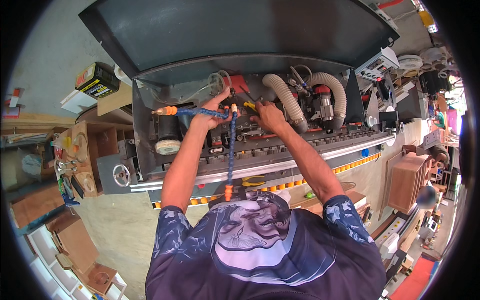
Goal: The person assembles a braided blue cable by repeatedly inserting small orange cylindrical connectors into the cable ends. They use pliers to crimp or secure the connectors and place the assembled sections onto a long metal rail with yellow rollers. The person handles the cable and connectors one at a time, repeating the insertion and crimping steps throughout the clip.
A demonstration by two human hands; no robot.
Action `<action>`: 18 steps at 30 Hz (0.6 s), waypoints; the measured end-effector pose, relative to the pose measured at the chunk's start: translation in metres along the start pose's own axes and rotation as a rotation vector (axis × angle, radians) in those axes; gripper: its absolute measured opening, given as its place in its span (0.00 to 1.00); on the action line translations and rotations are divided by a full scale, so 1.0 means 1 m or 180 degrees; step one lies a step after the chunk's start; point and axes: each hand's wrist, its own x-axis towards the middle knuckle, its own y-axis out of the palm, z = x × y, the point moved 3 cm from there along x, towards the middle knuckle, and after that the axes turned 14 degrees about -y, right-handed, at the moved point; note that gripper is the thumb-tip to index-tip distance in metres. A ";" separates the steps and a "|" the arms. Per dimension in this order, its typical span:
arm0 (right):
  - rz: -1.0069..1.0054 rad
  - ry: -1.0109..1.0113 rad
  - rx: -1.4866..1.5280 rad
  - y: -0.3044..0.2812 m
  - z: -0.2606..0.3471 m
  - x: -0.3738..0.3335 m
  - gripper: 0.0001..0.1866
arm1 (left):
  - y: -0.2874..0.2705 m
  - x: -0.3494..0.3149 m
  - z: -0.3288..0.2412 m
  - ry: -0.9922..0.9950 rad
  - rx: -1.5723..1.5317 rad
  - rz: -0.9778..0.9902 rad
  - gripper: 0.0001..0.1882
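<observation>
Both my arms reach into a long, dark machine (270, 167) whose lid (235, 30) stands raised. My left hand (212, 112) is among the parts at the middle left, a finger stretched away from me. A blue segmented hose with orange ends (192, 112) crosses in front of it and hides part of the fingers. My right hand (270, 118) is closed round a yellow-handled tool (249, 105); its working end is hard to make out. Just beyond the hands are a red plate (239, 83) and clear looped tubing (216, 82).
Ribbed pale hoses (284, 95) and a red-topped motor (322, 102) sit right of my hands. A second blue hose (231, 150) hangs toward me. Yellow-handled pliers (253, 181) lie along the front edge. A handwheel (121, 175) juts out at left. A person (440, 120) is far right.
</observation>
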 end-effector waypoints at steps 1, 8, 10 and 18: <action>-0.0139 0.0036 -0.0059 0.000 0.006 -0.007 0.25 | 0.000 0.008 0.001 -0.0006 -0.0100 -0.0036 0.43; -0.0156 0.1497 0.5027 -0.039 0.076 -0.098 0.21 | 0.016 0.031 0.011 0.0293 -0.0619 -0.0133 0.39; -0.0232 0.1437 0.5741 -0.042 0.096 -0.110 0.22 | 0.022 0.040 0.014 0.0389 -0.0628 -0.0107 0.38; 0.0200 0.1542 0.4604 -0.040 0.076 -0.119 0.14 | 0.022 0.038 0.018 0.0346 -0.0402 -0.0232 0.40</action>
